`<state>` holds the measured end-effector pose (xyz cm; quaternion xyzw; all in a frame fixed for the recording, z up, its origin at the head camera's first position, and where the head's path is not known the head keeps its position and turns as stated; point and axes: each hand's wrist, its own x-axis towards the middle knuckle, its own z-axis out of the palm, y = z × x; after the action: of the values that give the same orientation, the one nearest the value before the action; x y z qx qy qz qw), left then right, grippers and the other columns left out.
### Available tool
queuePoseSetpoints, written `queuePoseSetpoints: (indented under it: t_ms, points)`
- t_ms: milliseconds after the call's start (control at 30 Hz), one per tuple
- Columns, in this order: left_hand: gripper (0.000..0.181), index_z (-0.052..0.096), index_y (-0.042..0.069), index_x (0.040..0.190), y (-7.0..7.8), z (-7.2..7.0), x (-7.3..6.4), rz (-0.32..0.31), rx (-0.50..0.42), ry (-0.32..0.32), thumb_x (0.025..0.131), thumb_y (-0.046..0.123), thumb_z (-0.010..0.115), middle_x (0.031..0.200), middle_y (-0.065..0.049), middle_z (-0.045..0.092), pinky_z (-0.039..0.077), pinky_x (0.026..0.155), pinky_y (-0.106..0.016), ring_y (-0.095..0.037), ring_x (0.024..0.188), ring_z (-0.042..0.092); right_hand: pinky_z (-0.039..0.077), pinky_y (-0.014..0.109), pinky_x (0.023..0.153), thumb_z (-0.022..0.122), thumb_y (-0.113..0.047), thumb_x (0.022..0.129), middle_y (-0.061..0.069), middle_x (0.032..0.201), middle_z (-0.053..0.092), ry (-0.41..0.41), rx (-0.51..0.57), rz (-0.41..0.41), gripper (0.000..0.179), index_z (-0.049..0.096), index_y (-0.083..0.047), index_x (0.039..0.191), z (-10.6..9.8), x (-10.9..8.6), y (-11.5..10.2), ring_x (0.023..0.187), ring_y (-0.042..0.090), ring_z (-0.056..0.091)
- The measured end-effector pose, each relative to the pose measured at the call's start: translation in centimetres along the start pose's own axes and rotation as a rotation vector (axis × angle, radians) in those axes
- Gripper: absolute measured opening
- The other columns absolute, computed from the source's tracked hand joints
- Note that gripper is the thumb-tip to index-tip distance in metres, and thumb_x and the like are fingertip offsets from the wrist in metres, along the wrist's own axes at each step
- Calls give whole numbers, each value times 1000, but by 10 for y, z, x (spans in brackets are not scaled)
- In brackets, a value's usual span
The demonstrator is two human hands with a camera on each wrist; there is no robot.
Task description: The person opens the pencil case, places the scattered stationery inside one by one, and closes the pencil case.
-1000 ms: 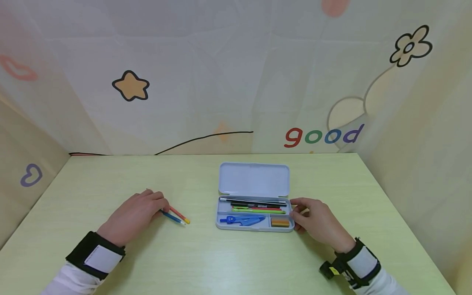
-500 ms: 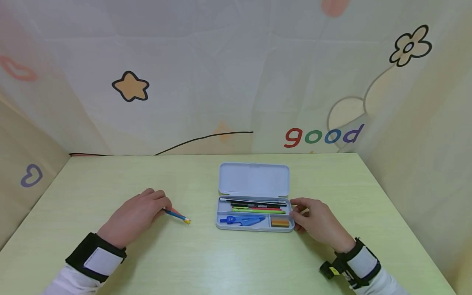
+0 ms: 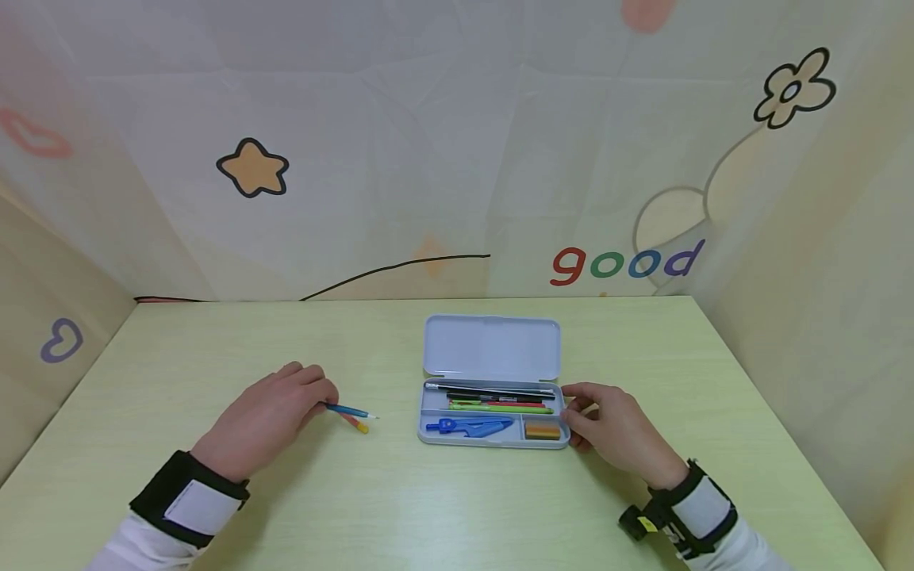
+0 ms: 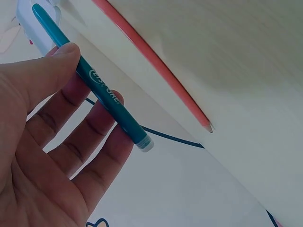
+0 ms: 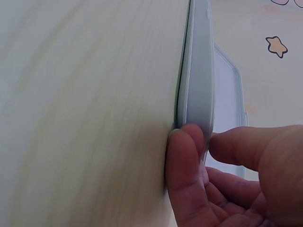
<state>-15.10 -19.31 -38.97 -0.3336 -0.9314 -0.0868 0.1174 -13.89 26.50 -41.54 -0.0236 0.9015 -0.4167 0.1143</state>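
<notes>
My left hand [image 3: 274, 416] pinches a teal-blue pen [image 4: 97, 85] with white lettering between thumb and fingers. In the left wrist view the pen is raised over the table, slanting across the fingers. Beside it a red pencil [image 4: 158, 68] lies on the table; its yellow end shows in the head view. An open pale-blue pencil case [image 3: 493, 349] stands right of centre with its lid folded back. My right hand [image 3: 621, 432] grips the case's right end, thumb and fingertips at its wall in the right wrist view.
Inside the case lie several pens and pencils [image 3: 500, 408], a blue compass [image 3: 446, 426], a blue flat piece [image 3: 489, 429] and an orange-brown block [image 3: 543, 431]. Printed cloth [image 3: 400, 159] rises behind the table [image 3: 428, 507] and at both sides.
My left hand has shifted slightly to the right, and the blue pen has swung across the red pencil and away from the table. My right hand and the case have stayed still.
</notes>
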Motion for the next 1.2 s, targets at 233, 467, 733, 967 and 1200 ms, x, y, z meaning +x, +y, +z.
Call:
queuePoseSetpoints:
  t_ms: [233, 467, 733, 967, 1200]
  points:
    - [25, 73, 20, 97, 4, -1, 5, 21, 13, 27, 86, 3, 87, 92, 12, 61, 53, 74, -29, -13, 85, 54, 61, 30, 65, 68, -5, 103, 12, 103, 64, 2, 2, 5, 41, 59, 5, 142, 0, 0, -1, 72, 21, 66]
    - [28, 75, 18, 100, 9, -2, 11, 20, 28, 28, 83, 0, 89, 95, 8, 64, 55, 74, -31, -15, 87, 57, 61, 30, 66, 68, -6, 103, 12, 104, 64, 2, 0, 5, 42, 59, 4, 143, 0, 0, -1, 73, 21, 66]
    - [28, 76, 16, 101, 17, -4, 17, 10, 42, 16, 82, 0, 90, 96, 6, 66, 55, 72, -33, -17, 89, 59, 61, 30, 66, 68, -5, 103, 12, 104, 64, 4, -5, 8, 42, 59, 4, 143, 0, 1, -2, 74, 21, 66]
    - [33, 77, 14, 105, 25, -7, 24, -2, 55, -17, 79, 0, 92, 98, 3, 67, 57, 75, -34, -19, 91, 61, 61, 30, 66, 68, -5, 103, 12, 104, 64, 6, -9, 8, 42, 59, 5, 143, 0, 1, -2, 73, 21, 66]
    - [37, 78, 12, 108, 31, -8, 31, -7, 65, -28, 78, -3, 92, 100, 1, 68, 58, 76, -35, -20, 94, 62, 61, 30, 65, 68, -5, 103, 12, 103, 64, 8, -17, 7, 42, 59, 5, 143, 1, 1, -2, 72, 20, 66]
